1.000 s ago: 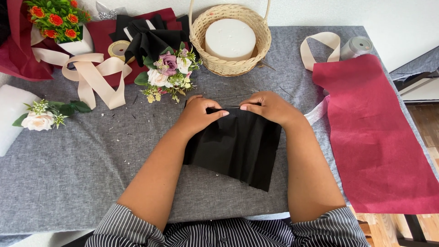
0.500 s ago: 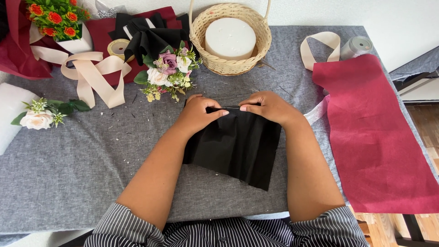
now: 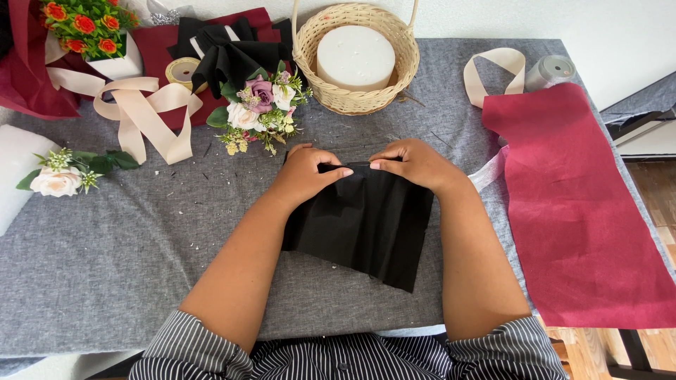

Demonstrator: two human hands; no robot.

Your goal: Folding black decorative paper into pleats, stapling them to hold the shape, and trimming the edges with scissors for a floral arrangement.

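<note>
Paper — black, thin, folded in pleats — lies on the grey cloth before you. Your left hand and right hand both pinch its top edge. It looks light and soft; grasp it at the gathered edge, gently.

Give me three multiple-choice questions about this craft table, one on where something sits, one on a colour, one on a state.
1. Where is the white foam cylinder?
A. inside the wicker basket
B. on the dark red sheet
C. under the black sheet

2. What colour is the sheet that both hands touch?
A. cream
B. black
C. dark red

3. How does that sheet lie?
A. rolled into a tube
B. crumpled in a ball
C. pleated, its top edge pinched

Answers: 1 A, the basket's rim rings the cylinder. 2 B, the left hand and right hand press a black sheet; the dark red sheet lies apart. 3 C, folds fan out from the pinched edge.
</note>
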